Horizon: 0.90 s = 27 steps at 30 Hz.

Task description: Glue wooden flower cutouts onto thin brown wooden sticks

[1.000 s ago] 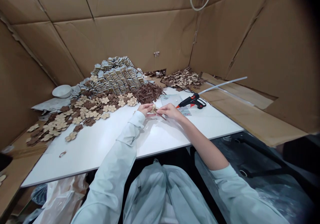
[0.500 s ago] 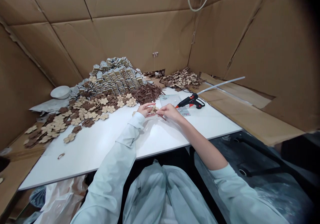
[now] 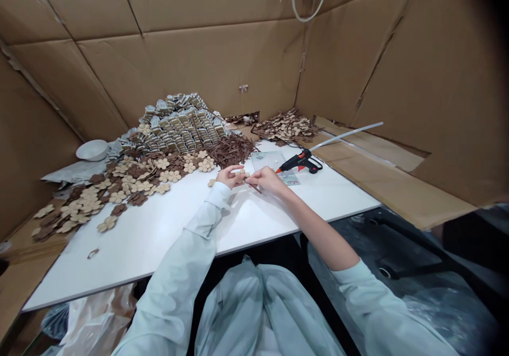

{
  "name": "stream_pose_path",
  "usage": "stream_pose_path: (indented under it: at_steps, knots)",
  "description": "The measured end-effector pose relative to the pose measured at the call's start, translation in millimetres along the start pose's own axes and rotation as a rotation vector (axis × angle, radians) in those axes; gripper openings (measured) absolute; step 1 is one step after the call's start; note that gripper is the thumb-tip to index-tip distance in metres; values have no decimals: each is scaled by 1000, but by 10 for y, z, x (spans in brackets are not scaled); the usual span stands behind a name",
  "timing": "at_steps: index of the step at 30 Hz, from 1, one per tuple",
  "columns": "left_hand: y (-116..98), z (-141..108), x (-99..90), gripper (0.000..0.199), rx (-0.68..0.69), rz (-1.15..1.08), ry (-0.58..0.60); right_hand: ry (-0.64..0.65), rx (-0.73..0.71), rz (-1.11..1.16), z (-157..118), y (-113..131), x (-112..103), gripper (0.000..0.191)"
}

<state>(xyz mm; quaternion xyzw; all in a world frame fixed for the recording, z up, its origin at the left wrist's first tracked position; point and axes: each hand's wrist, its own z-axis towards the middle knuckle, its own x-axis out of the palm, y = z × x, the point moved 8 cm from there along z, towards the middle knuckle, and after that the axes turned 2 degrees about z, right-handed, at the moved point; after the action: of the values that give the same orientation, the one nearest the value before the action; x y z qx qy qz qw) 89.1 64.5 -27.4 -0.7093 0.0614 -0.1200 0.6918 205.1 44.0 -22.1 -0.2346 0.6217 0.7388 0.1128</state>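
Note:
Over the white table (image 3: 167, 234), my left hand (image 3: 229, 177) is closed on a small beige flower piece (image 3: 242, 174), largely covered by the fingers. My right hand (image 3: 266, 179) touches it from the right, its fingers pinched on a thin brown strip (image 3: 254, 188) that points down to the right. Just behind my right hand lies a black and orange glue gun (image 3: 300, 162), its tip toward the hand, with a long pale glue stick (image 3: 350, 135) out of its back. A clear plate (image 3: 260, 159) is partly under the gun.
Beige and brown flower pieces (image 3: 131, 178) spread over the left side. Behind them stand stacked silvery packets (image 3: 178, 128) and a white bowl (image 3: 92, 150). Brown strips (image 3: 230, 150) and another pile of pieces (image 3: 286, 126) lie at the back. Cardboard walls (image 3: 218, 59) surround the table.
The whole view has shifted slightly. My fingers have closed further around the flower piece, which shows less than before. The brown strip stays between the fingers of my right hand.

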Motion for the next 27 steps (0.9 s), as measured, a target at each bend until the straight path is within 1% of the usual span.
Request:
stream_pose_path:
  at_steps: [4,7,13,20,27]
  knots:
    - [-7,11,-66,56,14,14,-68,-2,-120,-59,-22,111,12,34]
    - [3,24,-71,50,6,11,-81,-6,-149,-101,-12,122,20,34]
    - [44,30,-54,39,-38,-17,-79,-44,-134,-175,20,88,7,30]
    - [50,13,-82,38,-47,-21,-96,-94,-103,-212,10,114,-61,25]
    - [46,14,-109,35,-55,-50,-115,-61,-89,-215,21,78,-39,23]
